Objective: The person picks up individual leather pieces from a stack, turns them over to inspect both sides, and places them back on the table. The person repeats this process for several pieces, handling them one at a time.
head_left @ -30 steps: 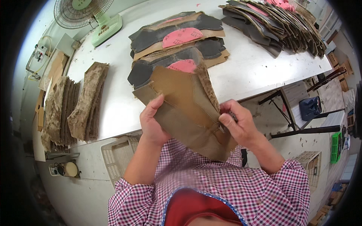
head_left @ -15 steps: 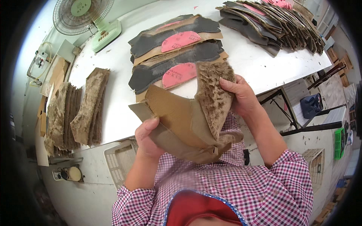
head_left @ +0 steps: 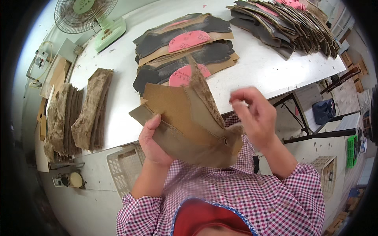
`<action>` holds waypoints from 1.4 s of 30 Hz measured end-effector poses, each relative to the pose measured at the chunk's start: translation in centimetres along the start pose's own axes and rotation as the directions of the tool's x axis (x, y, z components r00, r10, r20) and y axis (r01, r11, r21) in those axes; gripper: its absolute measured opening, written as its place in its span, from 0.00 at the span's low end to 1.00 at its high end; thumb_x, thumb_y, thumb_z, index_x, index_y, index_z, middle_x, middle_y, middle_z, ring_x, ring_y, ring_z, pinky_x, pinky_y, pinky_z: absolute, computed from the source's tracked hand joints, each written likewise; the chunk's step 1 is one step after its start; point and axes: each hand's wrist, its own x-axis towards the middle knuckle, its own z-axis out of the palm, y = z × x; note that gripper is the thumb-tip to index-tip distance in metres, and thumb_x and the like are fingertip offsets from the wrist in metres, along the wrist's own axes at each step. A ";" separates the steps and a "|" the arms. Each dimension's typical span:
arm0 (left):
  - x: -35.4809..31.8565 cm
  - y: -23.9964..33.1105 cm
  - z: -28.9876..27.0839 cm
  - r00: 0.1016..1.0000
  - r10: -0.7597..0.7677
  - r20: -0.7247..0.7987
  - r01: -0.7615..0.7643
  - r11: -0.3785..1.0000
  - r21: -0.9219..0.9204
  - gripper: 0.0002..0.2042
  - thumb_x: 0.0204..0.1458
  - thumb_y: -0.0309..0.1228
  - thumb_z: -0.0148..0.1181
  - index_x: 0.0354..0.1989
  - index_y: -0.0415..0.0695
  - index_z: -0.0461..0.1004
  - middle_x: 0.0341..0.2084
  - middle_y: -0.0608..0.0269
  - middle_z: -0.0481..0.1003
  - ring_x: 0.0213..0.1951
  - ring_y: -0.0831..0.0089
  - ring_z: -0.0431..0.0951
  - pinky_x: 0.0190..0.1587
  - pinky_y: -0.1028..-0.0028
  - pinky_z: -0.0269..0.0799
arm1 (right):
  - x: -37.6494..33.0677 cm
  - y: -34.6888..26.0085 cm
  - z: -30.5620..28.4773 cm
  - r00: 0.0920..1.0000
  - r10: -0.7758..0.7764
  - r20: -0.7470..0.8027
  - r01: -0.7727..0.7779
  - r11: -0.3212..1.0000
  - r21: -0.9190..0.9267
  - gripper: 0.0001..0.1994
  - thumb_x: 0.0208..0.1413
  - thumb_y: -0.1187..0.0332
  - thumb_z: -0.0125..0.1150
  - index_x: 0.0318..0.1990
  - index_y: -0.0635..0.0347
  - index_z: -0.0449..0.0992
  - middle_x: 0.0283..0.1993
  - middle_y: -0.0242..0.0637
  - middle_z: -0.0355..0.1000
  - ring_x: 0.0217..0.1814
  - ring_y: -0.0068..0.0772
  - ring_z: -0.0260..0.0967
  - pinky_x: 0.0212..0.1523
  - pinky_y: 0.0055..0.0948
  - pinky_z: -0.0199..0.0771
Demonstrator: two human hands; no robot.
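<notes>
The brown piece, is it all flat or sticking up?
Not flat: on the brown piece in the left hand, a fuzzy flap sticks up, seen nearly edge-on.

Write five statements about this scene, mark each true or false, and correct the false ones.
1. The left hand grips a brown piece. True.
2. Both hands grip it. False: the right hand does not grip it.
3. Pink patches show on dark pieces. True.
4. A green crate stands left of those pieces. False: furry brown strips lie there.
5. The green fan stands on the white table. True.
</notes>
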 end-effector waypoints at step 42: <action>-1.0 -1.6 -2.0 0.971 -0.174 0.166 0.133 0.963 0.236 0.24 0.55 0.35 0.48 0.59 0.34 0.62 0.56 0.50 0.67 0.58 0.59 0.67 0.62 0.62 0.60 | -1.4 -3.8 1.3 0.982 0.086 0.166 -0.094 0.995 0.043 0.07 0.51 0.77 0.64 0.34 0.65 0.71 0.29 0.40 0.69 0.27 0.31 0.69 0.27 0.25 0.70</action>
